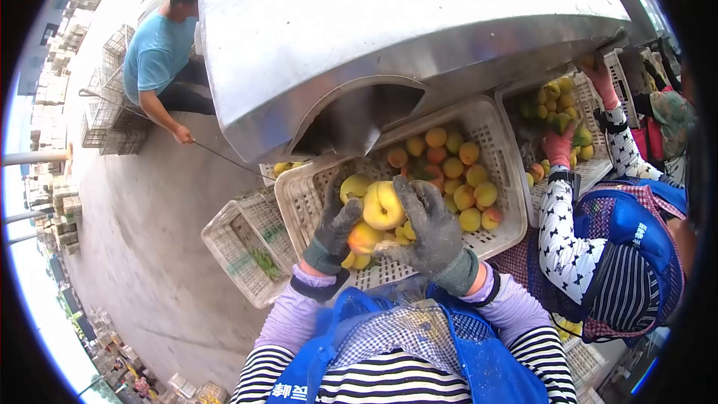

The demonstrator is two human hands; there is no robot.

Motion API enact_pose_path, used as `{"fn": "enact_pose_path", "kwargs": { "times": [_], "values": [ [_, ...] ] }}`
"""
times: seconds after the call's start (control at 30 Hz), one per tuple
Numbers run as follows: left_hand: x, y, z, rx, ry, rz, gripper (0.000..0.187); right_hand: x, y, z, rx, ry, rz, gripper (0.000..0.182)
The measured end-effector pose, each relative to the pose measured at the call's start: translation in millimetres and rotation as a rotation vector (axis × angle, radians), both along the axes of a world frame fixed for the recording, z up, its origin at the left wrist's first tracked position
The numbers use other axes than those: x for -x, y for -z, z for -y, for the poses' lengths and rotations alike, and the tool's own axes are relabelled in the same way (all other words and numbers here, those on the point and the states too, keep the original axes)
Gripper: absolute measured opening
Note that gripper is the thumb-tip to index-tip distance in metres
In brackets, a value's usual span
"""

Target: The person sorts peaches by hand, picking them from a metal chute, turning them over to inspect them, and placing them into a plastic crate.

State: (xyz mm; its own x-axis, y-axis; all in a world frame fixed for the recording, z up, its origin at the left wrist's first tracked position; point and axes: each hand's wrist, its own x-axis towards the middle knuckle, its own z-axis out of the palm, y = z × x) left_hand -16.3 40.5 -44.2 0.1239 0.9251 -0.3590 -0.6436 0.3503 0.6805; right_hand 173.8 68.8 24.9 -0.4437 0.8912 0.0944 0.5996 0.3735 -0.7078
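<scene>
White characters are printed on the blue apron [501,359] below the hands, and similar white characters are borne by the blue vest [627,215] of a co-worker at the right; neither set can be read with certainty. A large, round, yellow peach [384,206], smooth-looking and creased by a dark groove, is grasped between the left hand [333,228] and the right hand [434,232], both covered by dark grey, soiled gloves. A greenish-yellow peach [356,188] is seen beside the left hand's fingers, and a yellow peach blushed with orange-red [365,238] is seen just below the large one; whether these two are gripped cannot be told. Beneath and beyond the hands, yellow and red-blushed peaches [464,196] are contained in a whitish, perforated plastic crate [516,213]. The crate's far side is overhung by a silvery metal chute [419,60].
</scene>
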Motion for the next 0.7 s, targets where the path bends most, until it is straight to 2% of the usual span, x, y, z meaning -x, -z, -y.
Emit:
{"fn": "enact_pose_path", "kwargs": {
  "times": [0.07,0.1,0.13,0.2,0.23,0.27,0.3,0.33,0.37,0.43,0.47,0.53,0.67,0.7],
  "values": [
    [-0.2,-30.6,7.9,-0.127,-0.029,-0.249,0.065,12.8,-7.7,4.6,-0.083,0.047,-0.038,0.085],
    [-2.0,-41.7,8.4,-0.361,0.000,-0.563,0.057,9.9,-11.3,-2.5,-0.074,0.064,-0.125,0.086],
    [-12.5,-43.9,2.2,-0.364,0.000,-0.580,0.057,2.5,-15.0,-17.0,-0.065,0.080,-0.212,0.086],
    [-32.8,-44.3,-15.0,-0.256,-0.158,-0.475,0.055,0.0,-15.2,-52.1,-0.028,0.095,-0.347,0.081],
    [-36.2,-50.8,-14.0,-0.042,-0.147,-0.263,0.045,6.2,-8.9,-65.0,-0.090,0.170,-0.251,0.079],
    [-33.9,-46.1,-16.0,0.020,-0.140,-0.190,0.045,13.6,3.3,-75.4,-0.152,0.247,-0.156,0.076],
    [-19.1,-7.8,-0.8,-0.094,-0.045,-0.534,0.043,21.6,31.8,-85.8,-0.538,0.247,-0.188,0.069],
    [-2.9,25.7,15.7,-0.207,0.051,-0.879,0.041,28.1,32.7,-86.3,-0.546,0.244,-0.195,0.069],
    [-1.9,22.6,20.2,-0.205,0.043,-0.875,0.041,32.4,32.9,-84.3,-0.547,0.242,-0.122,0.067],
    [-1.8,7.8,20.3,-0.028,-0.127,-0.274,0.048,42.1,50.9,-84.0,-0.449,0.264,0.130,0.059],
    [2.1,1.3,18.2,-0.028,-0.135,-0.270,0.048,46.4,47.3,-88.2,-0.451,0.255,0.133,0.059],
    [5.7,-11.5,15.1,0.079,-0.219,0.009,0.051,52.4,37.5,-97.9,-0.465,0.222,0.096,0.061],
    [4.0,-28.3,8.6,0.116,-0.285,0.110,0.047,63.5,35.4,-123.9,-0.472,0.132,0.063,0.059],
    [2.8,-26.6,8.9,0.101,-0.255,0.082,0.048,61.1,31.1,-124.9,-0.477,0.154,0.133,0.063]
  ]
}}
